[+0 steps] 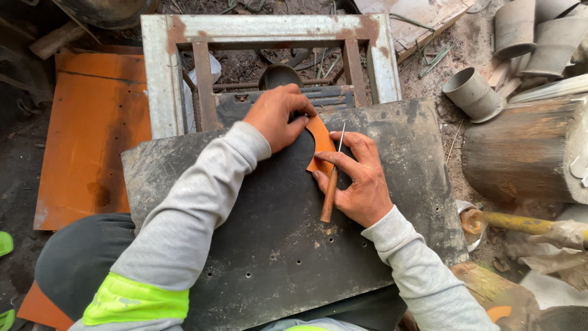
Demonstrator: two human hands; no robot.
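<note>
My left hand (275, 116) presses flat on a curved orange sheet-metal piece (321, 142) that lies at the far edge of a dark, dirty metal plate (269, 245). Most of the orange piece is hidden under that hand. My right hand (358, 178) grips a wooden-handled scriber (331, 184), its thin metal point up against the right edge of the orange piece. Both arms wear grey sleeves with bright yellow-green bands.
A rusty white metal frame (164, 73) stands just beyond the plate. Orange sheet metal (92, 135) lies on the ground at left. A big wooden stump (527, 150), grey pipe sections (473, 93) and a yellow-handled hammer (514, 222) are at right.
</note>
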